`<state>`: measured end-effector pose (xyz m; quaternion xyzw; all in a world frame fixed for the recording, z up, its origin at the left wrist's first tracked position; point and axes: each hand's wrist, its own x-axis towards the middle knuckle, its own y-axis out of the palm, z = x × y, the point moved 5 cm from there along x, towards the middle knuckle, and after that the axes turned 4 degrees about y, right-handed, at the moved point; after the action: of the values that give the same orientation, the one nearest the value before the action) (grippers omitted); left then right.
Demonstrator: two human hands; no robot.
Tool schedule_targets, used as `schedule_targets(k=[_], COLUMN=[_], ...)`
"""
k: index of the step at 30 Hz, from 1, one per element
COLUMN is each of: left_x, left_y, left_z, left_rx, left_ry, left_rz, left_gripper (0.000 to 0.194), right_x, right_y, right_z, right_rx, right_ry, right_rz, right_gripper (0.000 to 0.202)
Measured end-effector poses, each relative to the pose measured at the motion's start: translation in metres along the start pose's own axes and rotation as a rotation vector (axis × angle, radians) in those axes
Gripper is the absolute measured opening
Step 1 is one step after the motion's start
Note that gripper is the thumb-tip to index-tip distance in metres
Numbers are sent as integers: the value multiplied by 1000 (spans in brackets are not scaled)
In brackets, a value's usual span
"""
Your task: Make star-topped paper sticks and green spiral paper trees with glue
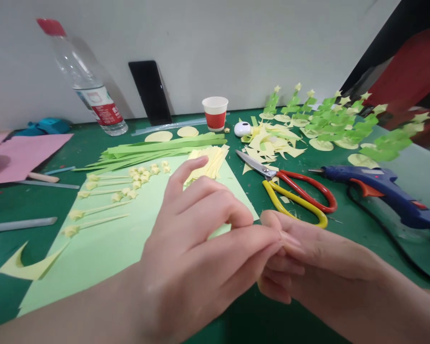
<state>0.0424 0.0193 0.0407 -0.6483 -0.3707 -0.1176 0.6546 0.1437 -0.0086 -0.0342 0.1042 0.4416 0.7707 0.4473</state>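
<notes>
My left hand (200,248) is over the pale green sheet (129,243), its thumb and index finger pinched together. Those fingertips meet the fingertips of my right hand (308,258), which is closed too. Whatever lies between the fingertips is hidden or too small to make out. On the sheet, left of my hands, sit several small yellow paper stars (140,177) and several stars with long strip tails (100,209). Yellow paper strips (215,162) lie just behind my left hand. Scissors (267,173) with red and yellow handles rest behind my right hand.
A blue glue gun (372,179) with a black cable lies at the right. Green paper decorations (322,119) stand behind it. Yellow scraps (272,138), a paper cup (215,114), green strips (157,148), a phone (151,93) and a bottle (96,100) are farther back. Pink paper (25,153) lies left.
</notes>
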Motion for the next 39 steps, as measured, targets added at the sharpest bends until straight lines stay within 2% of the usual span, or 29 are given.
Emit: schedule_targets(k=[5,8,11,16,23,29,32,39], left_x=[2,0,-3,-1,2,-3,-3,-2], left_y=[4,6,5,5,2,2,1,-1], left_z=[2,2,1,-3,-6,-5,-5,-3], left_rx=[-68,-72,-60,9,82,88,65,32], left_ry=[-79,-77,-81,15,70,19,19,-17], left_rz=[-26,-13,-56,-82,-110,-218,-194,-223], left_gripper=[22,23,24,19,21,21,18,16], right_x=[0,0,-1,-2,1,-2,-1,-1], right_y=[-1,-2,-1,0,3,5,3,3], right_z=[0,-1,-1,-1,-3,0,-1,-4], right_rx=[-39,-83,-106,-120,-133,-128,-128,-137], right_ry=[-2,15,4,14,31,21,20,56], right_rz=[-23,-50,-58,-80,-68,-68,-67,-98], right_gripper=[29,32,33,32,32,32,30,34])
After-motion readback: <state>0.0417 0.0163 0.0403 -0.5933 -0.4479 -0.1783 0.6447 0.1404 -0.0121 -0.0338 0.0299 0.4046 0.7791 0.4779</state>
